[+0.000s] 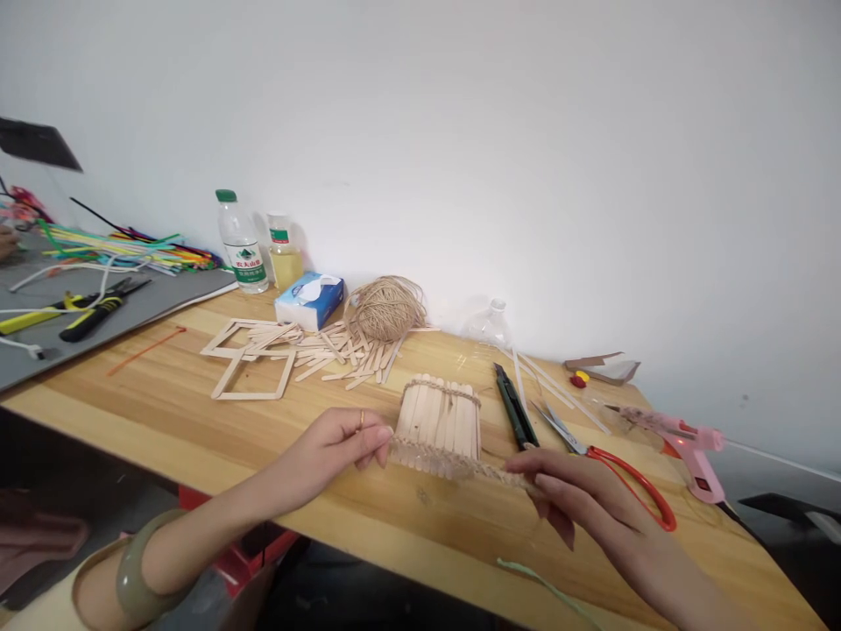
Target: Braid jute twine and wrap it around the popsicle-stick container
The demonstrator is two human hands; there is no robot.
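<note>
A small holder made of upright popsicle sticks stands on the table, with braided twine around its upper part. Across its lower front runs a braided twine cord, stretched between my hands. My left hand pinches the cord's left end beside the holder. The right end lies between the thumb and fingers of my right hand, a little off the holder's right side. Close to my right hand are a dark green utility knife and scissors with red handles.
Behind the holder lie a ball of twine, loose popsicle sticks and square stick frames. A tissue pack and a water bottle stand at the wall. A pink glue gun rests at right; pliers at left.
</note>
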